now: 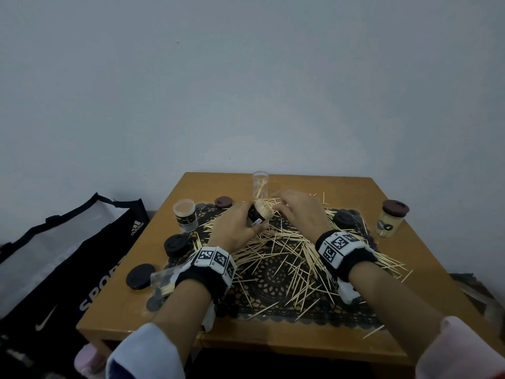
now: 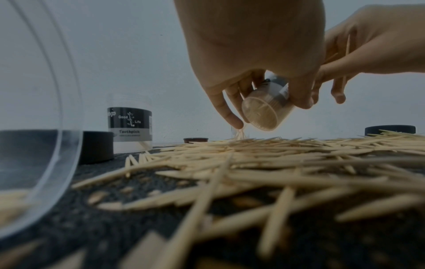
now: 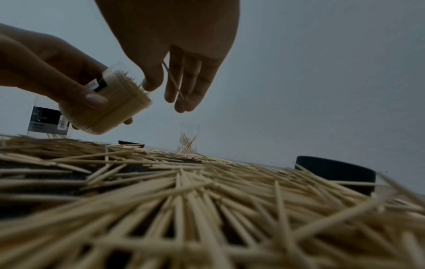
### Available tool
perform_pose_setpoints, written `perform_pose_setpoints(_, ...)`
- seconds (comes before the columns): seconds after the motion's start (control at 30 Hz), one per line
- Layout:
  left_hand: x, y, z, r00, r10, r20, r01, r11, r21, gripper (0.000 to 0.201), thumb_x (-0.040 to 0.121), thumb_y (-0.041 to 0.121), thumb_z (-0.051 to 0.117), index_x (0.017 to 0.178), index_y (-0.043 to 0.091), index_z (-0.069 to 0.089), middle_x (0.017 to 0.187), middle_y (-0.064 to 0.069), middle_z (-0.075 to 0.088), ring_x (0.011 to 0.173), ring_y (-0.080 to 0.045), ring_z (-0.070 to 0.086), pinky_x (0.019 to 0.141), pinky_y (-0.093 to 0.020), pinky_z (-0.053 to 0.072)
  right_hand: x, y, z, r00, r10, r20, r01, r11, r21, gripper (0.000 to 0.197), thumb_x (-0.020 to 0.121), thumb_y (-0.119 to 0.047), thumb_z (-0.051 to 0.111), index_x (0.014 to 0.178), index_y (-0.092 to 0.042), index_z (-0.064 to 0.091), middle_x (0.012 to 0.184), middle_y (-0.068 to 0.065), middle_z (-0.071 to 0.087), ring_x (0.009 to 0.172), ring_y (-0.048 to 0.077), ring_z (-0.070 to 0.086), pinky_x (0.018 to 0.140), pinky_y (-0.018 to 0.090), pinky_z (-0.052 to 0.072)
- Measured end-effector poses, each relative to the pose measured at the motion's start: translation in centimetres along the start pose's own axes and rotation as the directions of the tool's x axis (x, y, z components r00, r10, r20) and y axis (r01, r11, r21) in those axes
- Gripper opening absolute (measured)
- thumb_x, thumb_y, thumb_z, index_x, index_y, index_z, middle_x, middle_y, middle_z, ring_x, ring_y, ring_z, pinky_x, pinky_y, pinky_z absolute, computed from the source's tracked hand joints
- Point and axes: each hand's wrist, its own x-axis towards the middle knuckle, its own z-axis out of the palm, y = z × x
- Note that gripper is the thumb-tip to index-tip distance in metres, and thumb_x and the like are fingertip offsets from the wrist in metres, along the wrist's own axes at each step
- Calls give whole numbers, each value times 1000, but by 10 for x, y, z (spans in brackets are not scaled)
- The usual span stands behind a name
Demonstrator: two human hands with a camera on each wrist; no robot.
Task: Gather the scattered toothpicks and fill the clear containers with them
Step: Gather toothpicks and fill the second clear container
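One labelled container [image 2: 129,127] reads "Good Life" and "Toothpick".

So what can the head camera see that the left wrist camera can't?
Only the head view shows the capped jar at the table's right edge, the sports bag on the floor, both wristbands, and the whole table. Only the left wrist view shows the held jar's round bottom and the words on the labelled jar. Both show the left hand gripping the packed jar, the right hand beside it, and toothpicks scattered over the dark mat.
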Motion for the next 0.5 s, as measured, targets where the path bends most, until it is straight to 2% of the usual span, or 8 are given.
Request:
perform_pose_setpoints(0.1,0,-2,0,999,-25,-39,26,999,43,59,83,59,64,128,23,52,111,4,63,99,-16,59,75,-32,46,0,3,-1,992,86,92,-76,992,-105,37,95,-50,45,88,-19,63,66,-6,57,60,14,54,54,28,41)
perform_pose_setpoints(0.17,0,-1,0,999,-28,-44,30,998,51,59,83,58,64,129,23,52,112,4,63,100,-16,59,76,-33,48,0,3,0,979,111,172,-87,985,-147,44,96,-54,38,78,-19,57,64,-5,55,60,15,52,55,28,37)
perform_pose_setpoints(0.23,0,-1,-1,999,-29,-36,31,998,57,59,84,58,64,129,23,51,113,4,63,101,-16,59,78,-33,49,-1,4,2,964,146,223,-116,983,-142,42,97,-53,39,78,-20,56,66,-6,55,64,16,53,58,29,37)
perform_pose_setpoints(0.3,0,0,-1,999,-34,-34,36,997,67,57,84,58,64,127,22,52,111,4,63,99,-16,59,75,-31,47,-2,4,3,941,173,290,-147,983,-110,32,98,-47,42,95,-19,57,68,-7,53,67,16,53,62,30,37)
perform_pose_setpoints(0.37,0,0,-1,998,-39,-43,42,996,83,56,84,58,64,125,22,53,109,4,63,96,-15,59,72,-30,44,-4,3,3,911,164,378,-164,986,-33,26,100,-40,42,114,-21,52,69,-10,50,63,12,49,58,28,35)
perform_pose_setpoints(0.43,-1,1,-1,997,-46,-59,51,994,96,54,84,57,64,123,22,53,108,4,63,96,-15,59,69,-29,42,-4,3,4,879,109,464,-162,984,77,37,100,-38,44,133,-21,43,73,-14,46,63,1,43,56,22,32)
perform_pose_setpoints(0.5,-1,1,-2,995,-58,-80,66,993,95,52,84,54,65,123,22,54,108,4,63,97,-16,60,70,-30,44,-4,2,4,846,34,531,-109,988,110,56,97,-45,48,144,-19,35,88,-15,45,75,0,42,64,22,36)
